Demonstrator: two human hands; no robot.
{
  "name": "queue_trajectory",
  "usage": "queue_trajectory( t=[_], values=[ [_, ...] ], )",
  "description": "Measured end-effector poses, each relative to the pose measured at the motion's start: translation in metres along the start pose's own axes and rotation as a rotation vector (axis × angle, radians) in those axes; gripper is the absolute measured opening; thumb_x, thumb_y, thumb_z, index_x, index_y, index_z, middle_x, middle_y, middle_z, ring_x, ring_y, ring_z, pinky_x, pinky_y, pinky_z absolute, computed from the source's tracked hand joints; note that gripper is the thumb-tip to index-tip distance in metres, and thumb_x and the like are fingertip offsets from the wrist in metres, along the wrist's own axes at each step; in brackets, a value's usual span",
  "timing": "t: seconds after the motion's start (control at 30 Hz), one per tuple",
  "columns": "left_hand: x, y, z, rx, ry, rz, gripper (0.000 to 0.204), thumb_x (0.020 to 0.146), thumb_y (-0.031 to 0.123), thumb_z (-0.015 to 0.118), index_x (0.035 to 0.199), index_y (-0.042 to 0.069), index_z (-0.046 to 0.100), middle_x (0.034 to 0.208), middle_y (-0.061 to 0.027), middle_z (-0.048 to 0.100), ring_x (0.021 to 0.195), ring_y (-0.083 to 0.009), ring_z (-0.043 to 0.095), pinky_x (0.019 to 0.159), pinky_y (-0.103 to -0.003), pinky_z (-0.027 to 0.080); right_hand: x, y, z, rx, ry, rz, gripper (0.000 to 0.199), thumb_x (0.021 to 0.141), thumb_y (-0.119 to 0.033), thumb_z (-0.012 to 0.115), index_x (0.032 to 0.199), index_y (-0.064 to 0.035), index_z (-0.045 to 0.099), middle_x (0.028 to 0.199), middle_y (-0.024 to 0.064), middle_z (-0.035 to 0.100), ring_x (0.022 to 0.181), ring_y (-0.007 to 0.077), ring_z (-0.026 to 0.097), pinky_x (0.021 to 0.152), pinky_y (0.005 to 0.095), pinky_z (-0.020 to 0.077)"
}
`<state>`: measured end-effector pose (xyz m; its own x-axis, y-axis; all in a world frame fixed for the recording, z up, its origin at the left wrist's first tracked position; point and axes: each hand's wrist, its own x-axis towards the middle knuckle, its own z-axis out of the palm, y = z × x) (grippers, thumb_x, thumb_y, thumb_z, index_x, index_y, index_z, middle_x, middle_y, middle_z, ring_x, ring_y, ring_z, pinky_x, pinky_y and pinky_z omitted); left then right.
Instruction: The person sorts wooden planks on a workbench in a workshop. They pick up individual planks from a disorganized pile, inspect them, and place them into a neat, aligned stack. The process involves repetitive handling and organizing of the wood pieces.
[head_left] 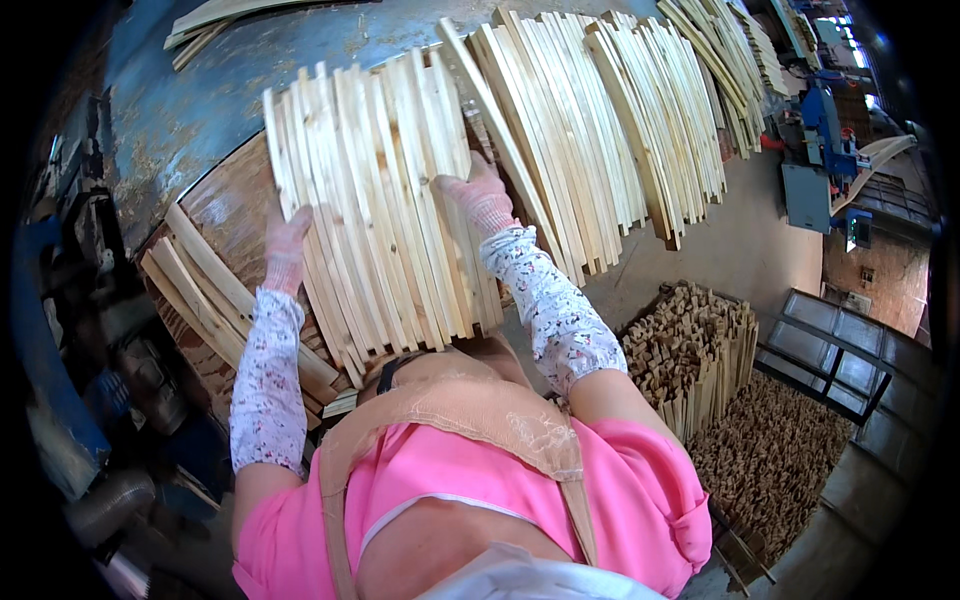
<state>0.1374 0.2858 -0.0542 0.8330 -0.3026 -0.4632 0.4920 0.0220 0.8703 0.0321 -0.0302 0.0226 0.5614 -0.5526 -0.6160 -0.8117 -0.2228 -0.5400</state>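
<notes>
In front of me a row of pale wooden strips (375,200) lies side by side, close together, their near ends by my apron. My left hand (287,237), in a pink glove, grips the row's left edge with the thumb over the top. On the right edge my right hand (480,195), gloved alike, holds the row from the other side, thumb lying on the strips. The undersides of both hands' fingers are hidden. Just beyond my right hand, a single strip (495,125) leans at a slant against another row of wooden strips (560,130).
Further rows of strips (665,110) continue along the blue table (170,130) to the right. Loose curved strips (205,275) lie at my left. Bundles of upright sticks (695,350) stand on the floor at right, near a metal rack (825,350). A blue machine (820,135) stands farther off.
</notes>
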Motion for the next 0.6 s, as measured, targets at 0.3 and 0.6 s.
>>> queue_trajectory(
  t=[0.3, 0.6],
  values=[
    [0.000, -0.029, -0.002, -0.009, 0.038, -0.043, 0.049, 0.095, 0.015, 0.079, 0.138, -0.003, 0.064, 0.124, -0.0110, 0.073, 0.110, -0.0216, 0.072, 0.099, -0.037, 0.058, 0.000, -0.012, -0.035, 0.197, -0.228, 0.016, 0.098, 0.086, -0.020, 0.085, 0.166, -0.0011, 0.032, 0.149, 0.0222, 0.061, 0.136, 0.0295, 0.060, 0.121, 0.0367, 0.0444],
    [0.016, -0.017, 0.055, 0.132, 0.149, 0.044, 0.049, 0.093, 0.018, 0.081, 0.133, -0.005, 0.066, 0.120, -0.0134, 0.075, 0.105, -0.0232, 0.074, 0.095, -0.038, 0.059, 0.069, 0.035, -0.061, 0.235, -0.291, -0.313, 0.103, 0.083, -0.023, 0.088, 0.165, 0.0014, 0.030, 0.149, 0.0237, 0.061, 0.139, 0.0320, 0.058, 0.121, 0.0367, 0.0433]
  ],
)
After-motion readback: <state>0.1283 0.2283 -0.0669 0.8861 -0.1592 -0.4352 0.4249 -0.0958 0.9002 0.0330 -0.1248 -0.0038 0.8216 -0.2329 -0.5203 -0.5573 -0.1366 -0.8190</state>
